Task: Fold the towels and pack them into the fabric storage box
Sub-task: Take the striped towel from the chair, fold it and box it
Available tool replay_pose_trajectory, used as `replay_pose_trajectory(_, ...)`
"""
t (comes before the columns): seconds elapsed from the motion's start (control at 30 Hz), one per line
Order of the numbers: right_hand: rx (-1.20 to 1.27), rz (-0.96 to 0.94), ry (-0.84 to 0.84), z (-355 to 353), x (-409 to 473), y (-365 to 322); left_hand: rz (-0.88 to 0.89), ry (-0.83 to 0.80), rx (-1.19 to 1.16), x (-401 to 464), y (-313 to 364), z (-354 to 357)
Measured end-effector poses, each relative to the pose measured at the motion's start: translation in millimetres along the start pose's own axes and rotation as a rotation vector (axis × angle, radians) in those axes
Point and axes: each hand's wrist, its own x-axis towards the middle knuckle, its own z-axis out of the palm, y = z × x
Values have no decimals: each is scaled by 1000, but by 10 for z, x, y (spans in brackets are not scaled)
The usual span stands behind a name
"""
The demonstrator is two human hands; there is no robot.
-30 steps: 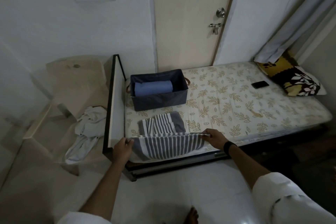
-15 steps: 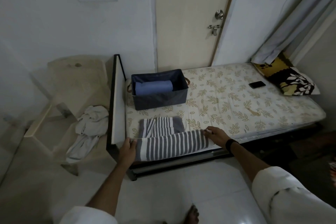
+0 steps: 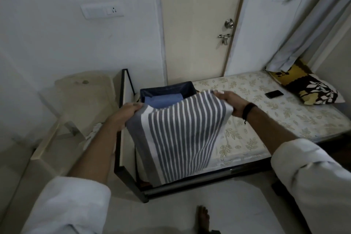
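Gripping striped towel (image 3: pixel 178 135) at top corners, left hand (image 3: pixel 126 115) and right hand (image 3: pixel 230 102), mid-frame before storage box (image 3: pixel 167 86); bare mattress (image 3: pixel 284 118) rightward.

The room is dim, with soft, even light and a grey-blue tint. No lamp is visible. Shadow is deep under the leaf-patterned mattress (image 3: pixel 266 119) edge. The picture is soft and grainy. The wide lens bends the cream wooden door (image 3: pixel 197 24) and the walls outward toward the corners.
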Motion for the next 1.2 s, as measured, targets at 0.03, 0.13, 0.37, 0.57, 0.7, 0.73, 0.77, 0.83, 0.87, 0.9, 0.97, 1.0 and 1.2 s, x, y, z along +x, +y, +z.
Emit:
replay_pose_trajectory(0.03,6,-39,-3,-21,88,-146,34,45,-10,97,153,-49)
replay_pose_trajectory(0.13,-16,-145,18,-94,339,-531,151,249,-29,316,568,-135)
replay_pose_trajectory(0.37,-91,-300,139,-244,770,-1078,415,454,-98,589,1237,-85)
replay_pose_trajectory(0.57,-106,-350,168,-394,966,-1299,492,499,-79,737,1525,-133)
replay_pose_trajectory(0.7,-103,-347,170,-435,1025,-1305,487,504,-89,769,1521,-108)
replay_pose_trajectory(0.73,-98,-339,168,-437,1028,-1273,483,501,-98,758,1481,-91)
replay_pose_trajectory(0.77,-90,-329,164,-431,1025,-1227,478,502,-109,748,1422,-79)
replay_pose_trajectory(0.83,-64,-304,148,-399,996,-1085,466,499,-142,690,1264,-58)
replay_pose_trajectory(0.87,-54,-288,144,-377,974,-1001,460,495,-156,651,1176,-45)
replay_pose_trajectory(0.9,-49,-273,138,-352,944,-916,453,488,-163,616,1079,-32)
replay_pose_trajectory(0.97,-41,-220,137,-296,870,-674,409,468,-169,510,826,28)
replay_pose_trajectory(1.0,-42,-187,141,-267,829,-544,380,452,-163,462,693,60)
replay_pose_trajectory(1.2,-98,38,119,-46,429,481,119,338,-130,180,-451,289)
